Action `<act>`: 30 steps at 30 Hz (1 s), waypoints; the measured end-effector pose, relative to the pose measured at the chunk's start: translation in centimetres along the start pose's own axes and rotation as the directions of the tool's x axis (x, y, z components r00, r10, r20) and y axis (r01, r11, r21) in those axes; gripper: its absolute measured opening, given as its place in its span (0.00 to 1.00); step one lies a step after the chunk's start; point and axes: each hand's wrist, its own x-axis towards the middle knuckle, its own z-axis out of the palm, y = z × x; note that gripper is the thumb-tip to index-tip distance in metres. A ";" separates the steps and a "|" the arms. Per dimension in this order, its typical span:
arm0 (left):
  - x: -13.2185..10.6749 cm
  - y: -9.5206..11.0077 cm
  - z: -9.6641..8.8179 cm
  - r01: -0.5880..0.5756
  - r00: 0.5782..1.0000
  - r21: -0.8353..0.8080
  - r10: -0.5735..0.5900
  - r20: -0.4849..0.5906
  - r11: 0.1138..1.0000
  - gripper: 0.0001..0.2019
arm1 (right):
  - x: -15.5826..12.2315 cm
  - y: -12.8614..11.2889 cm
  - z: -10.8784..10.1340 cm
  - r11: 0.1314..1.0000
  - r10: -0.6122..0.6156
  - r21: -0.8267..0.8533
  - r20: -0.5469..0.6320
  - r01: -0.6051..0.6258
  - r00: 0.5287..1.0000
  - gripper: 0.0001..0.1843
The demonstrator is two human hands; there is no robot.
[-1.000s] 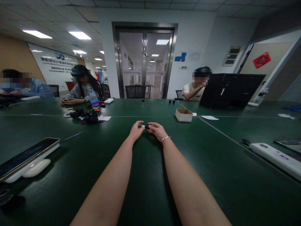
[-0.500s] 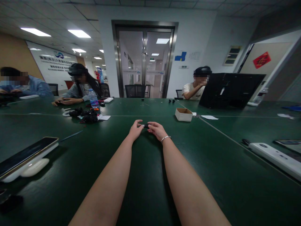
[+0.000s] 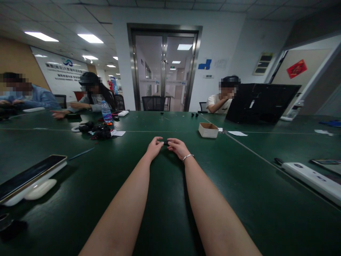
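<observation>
Both my arms stretch out over the dark green table [image 3: 239,185]. My left hand [image 3: 154,147] and my right hand [image 3: 178,147] meet in the middle, fingers pinched on the two ends of a small black part [image 3: 165,143] with a pale tip. A thin bracelet circles my right wrist. What exactly the part is, I cannot make out at this distance.
A small open cardboard box [image 3: 208,130] stands beyond my right hand. A phone on a white case [image 3: 29,176] lies near left, a white power strip [image 3: 311,179] near right. Black parts and a water bottle [image 3: 106,112] sit far left, a black laptop [image 3: 259,103] far right. Three people sit around the table.
My hands stay pinched on the small part. The person at the far left of the table has stretched an arm out to the side.
</observation>
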 end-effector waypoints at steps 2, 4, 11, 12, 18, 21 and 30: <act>0.0 -0.1 0.0 -0.007 1.000 -0.006 0.007 0.009 1.000 0.13 | 0.0 0.0 0.0 1.000 0.000 0.000 0.005 0.000 1.000 0.11; 0.1 -0.2 0.0 -0.013 1.000 0.006 0.013 0.012 1.000 0.13 | 0.0 0.1 0.0 1.000 -0.001 0.000 0.013 0.001 1.000 0.11; 0.2 -0.4 0.1 0.012 1.000 0.002 -0.012 0.007 1.000 0.13 | 0.0 -0.1 0.0 1.000 0.011 0.001 0.009 -0.011 1.000 0.11; 0.3 -0.5 0.1 0.003 1.000 0.003 -0.003 0.006 1.000 0.13 | 0.0 -0.1 0.0 1.000 0.011 0.003 0.009 -0.011 1.000 0.11; 0.3 -0.4 0.0 -0.001 1.000 0.000 0.001 0.007 1.000 0.14 | -0.1 -0.1 0.0 1.000 0.010 0.015 0.012 -0.010 1.000 0.11; 0.0 0.2 0.0 0.023 0.999 -0.026 -0.022 0.036 0.999 0.13 | 0.0 -0.1 0.0 1.000 0.016 0.015 0.023 -0.016 1.000 0.11; 0.0 0.1 -0.1 0.009 1.000 -0.006 -0.009 0.008 1.000 0.14 | -0.1 -0.3 0.0 0.999 0.032 -0.002 0.028 -0.032 0.999 0.11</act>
